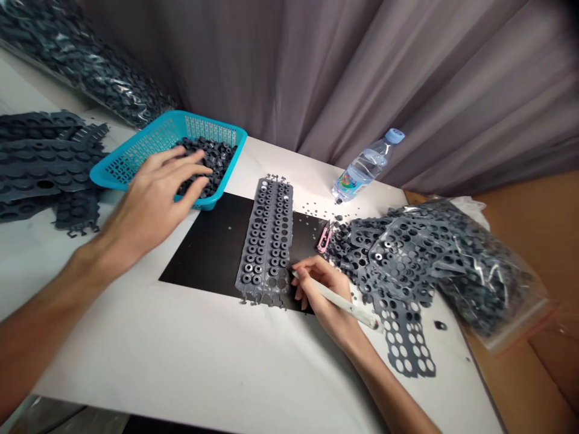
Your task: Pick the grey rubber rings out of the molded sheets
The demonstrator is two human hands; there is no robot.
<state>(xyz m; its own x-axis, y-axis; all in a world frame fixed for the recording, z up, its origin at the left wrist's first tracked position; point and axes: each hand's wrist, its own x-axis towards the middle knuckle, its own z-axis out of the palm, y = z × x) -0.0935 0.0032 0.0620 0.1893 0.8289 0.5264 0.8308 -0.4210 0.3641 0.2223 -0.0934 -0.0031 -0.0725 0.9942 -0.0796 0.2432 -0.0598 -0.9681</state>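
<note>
A dark grey moulded rubber sheet (268, 235) with rows of ring-shaped parts lies on a black mat (203, 253). Beside its lower right corner, my right hand (323, 289) grips a white pen-like tool (337, 298), its tip close to the sheet. My left hand (158, 190) hovers over the front of a turquoise basket (131, 141), fingers spread with nothing visible in them. Small dark rubber parts (219, 160) are heaped inside that basket. Pink thread snips (324, 238) rest at the mat's right edge.
Punched-out sheets (402, 259) and a clear plastic bag (488, 283) of dark pieces crowd the right side. A water bottle (364, 166) stands near the curtain (316, 72). Uncut sheets (40, 163) are stacked at left, before a large bag of parts (90, 60).
</note>
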